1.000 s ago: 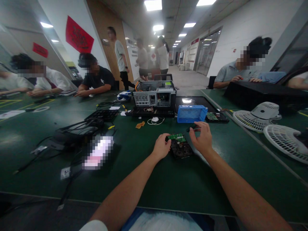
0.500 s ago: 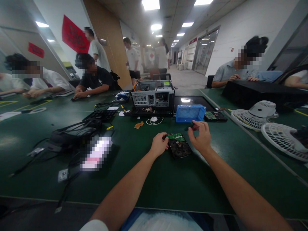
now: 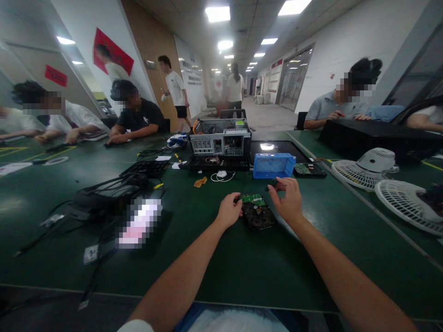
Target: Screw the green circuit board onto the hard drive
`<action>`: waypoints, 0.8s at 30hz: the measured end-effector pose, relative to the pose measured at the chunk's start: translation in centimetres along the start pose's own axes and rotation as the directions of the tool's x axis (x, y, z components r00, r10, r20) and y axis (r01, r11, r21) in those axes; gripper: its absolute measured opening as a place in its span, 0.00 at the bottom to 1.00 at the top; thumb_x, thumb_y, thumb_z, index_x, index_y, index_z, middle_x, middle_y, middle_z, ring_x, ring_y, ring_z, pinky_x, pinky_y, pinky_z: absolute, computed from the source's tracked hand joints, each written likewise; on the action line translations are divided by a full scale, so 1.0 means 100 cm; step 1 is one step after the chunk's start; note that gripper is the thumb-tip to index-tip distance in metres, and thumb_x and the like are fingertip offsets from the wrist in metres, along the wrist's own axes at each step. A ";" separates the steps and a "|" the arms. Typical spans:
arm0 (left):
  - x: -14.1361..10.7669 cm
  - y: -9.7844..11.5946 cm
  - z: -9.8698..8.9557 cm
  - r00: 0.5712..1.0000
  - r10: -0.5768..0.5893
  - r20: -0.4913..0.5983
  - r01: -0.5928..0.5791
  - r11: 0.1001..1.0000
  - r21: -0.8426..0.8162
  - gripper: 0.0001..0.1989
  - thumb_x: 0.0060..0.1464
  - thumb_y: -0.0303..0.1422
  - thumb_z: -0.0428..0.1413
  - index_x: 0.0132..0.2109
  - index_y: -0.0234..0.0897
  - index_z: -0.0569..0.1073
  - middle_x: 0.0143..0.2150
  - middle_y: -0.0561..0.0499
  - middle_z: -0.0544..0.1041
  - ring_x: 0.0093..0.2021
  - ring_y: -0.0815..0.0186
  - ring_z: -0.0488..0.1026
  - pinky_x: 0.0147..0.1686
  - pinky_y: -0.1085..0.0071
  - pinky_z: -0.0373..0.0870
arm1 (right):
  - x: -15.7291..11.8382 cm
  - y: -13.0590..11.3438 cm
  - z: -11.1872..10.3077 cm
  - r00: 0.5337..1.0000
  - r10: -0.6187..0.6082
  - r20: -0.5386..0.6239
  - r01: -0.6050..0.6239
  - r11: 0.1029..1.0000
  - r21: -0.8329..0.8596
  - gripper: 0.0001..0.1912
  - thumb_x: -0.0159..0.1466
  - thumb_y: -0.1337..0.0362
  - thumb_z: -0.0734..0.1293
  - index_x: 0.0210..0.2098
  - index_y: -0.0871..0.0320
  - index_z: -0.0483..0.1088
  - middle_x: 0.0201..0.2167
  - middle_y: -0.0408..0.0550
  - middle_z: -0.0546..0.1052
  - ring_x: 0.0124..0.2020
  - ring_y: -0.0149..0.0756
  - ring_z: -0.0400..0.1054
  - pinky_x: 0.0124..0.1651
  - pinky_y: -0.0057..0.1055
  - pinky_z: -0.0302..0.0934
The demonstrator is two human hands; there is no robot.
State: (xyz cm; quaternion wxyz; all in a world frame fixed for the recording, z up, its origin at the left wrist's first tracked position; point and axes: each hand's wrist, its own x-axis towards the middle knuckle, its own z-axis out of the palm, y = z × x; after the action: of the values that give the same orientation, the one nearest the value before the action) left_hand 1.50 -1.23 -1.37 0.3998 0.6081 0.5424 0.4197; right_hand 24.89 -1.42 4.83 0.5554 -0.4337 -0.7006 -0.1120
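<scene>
A hard drive (image 3: pixel 260 216) with a green circuit board at its far end lies on the green table in front of me. My left hand (image 3: pixel 230 210) is closed on its left edge near the board, fingers curled. To the right of the drive, just above the table, I hold my right hand (image 3: pixel 288 199) with thumb and fingers pinched around a small dark thing (image 3: pixel 272 185); its kind is too blurred to make out. Right behind that hand stands a blue plastic bin (image 3: pixel 274 165), tipped with its opening toward me.
An opened computer case (image 3: pixel 220 143) stands behind, beside a dark flat panel (image 3: pixel 285 148). Another hard drive (image 3: pixel 309 169) lies right of the bin. Fan parts (image 3: pixel 363 168) are at the right. Black headgear with cables (image 3: pixel 107 196) and a lit phone (image 3: pixel 140 223) lie left. People sit around the table.
Both hands stay almost in place; my right hand has shifted very slightly down. The hard drive lies as before. In the background, people have walked on.
</scene>
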 end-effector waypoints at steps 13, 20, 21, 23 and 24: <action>-0.011 0.016 -0.006 1.000 0.008 0.025 -0.009 0.999 0.038 0.19 0.67 0.31 0.55 0.62 0.36 0.70 0.46 0.44 0.78 0.28 0.72 0.77 0.27 0.76 0.75 | -0.003 0.002 0.003 1.000 0.022 0.002 -0.022 1.000 -0.004 0.19 0.68 0.58 0.69 0.56 0.54 0.68 0.49 0.54 0.78 0.36 0.40 0.77 0.44 0.45 0.76; -0.007 0.009 -0.003 1.000 0.018 0.017 -0.019 0.998 0.056 0.19 0.66 0.30 0.55 0.62 0.36 0.69 0.43 0.46 0.79 0.26 0.72 0.76 0.26 0.76 0.74 | 0.000 0.003 0.000 1.000 -0.008 0.000 0.008 1.000 -0.002 0.18 0.67 0.59 0.70 0.55 0.53 0.69 0.48 0.54 0.77 0.37 0.40 0.77 0.43 0.44 0.76; -0.006 0.008 -0.003 1.000 0.022 0.014 -0.022 0.998 0.058 0.19 0.66 0.30 0.55 0.62 0.36 0.69 0.44 0.46 0.79 0.26 0.72 0.76 0.26 0.76 0.74 | -0.001 0.003 0.000 1.000 -0.007 -0.002 0.007 1.000 0.000 0.18 0.67 0.59 0.70 0.55 0.53 0.69 0.49 0.54 0.77 0.37 0.40 0.77 0.43 0.44 0.76; -0.006 0.006 -0.003 0.999 0.034 0.014 -0.035 0.998 0.061 0.19 0.66 0.30 0.56 0.62 0.36 0.69 0.47 0.44 0.78 0.26 0.73 0.77 0.25 0.77 0.74 | -0.002 0.004 -0.001 1.000 -0.002 -0.004 0.002 1.000 0.002 0.19 0.67 0.60 0.70 0.56 0.54 0.68 0.49 0.54 0.77 0.38 0.41 0.77 0.44 0.44 0.76; -0.006 0.005 -0.003 0.999 0.041 0.016 -0.041 0.997 0.063 0.19 0.66 0.30 0.56 0.62 0.36 0.70 0.48 0.44 0.78 0.27 0.73 0.77 0.25 0.77 0.74 | -0.002 0.004 -0.001 1.000 0.002 -0.005 -0.002 1.000 0.005 0.19 0.67 0.60 0.70 0.56 0.54 0.68 0.50 0.55 0.76 0.39 0.41 0.77 0.44 0.44 0.76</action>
State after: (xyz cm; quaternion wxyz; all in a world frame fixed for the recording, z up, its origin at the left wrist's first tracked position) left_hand 1.36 -1.82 -0.82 0.3756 0.6345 0.5399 0.4059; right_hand 25.20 -1.35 4.56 0.5581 -0.4330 -0.6991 -0.1108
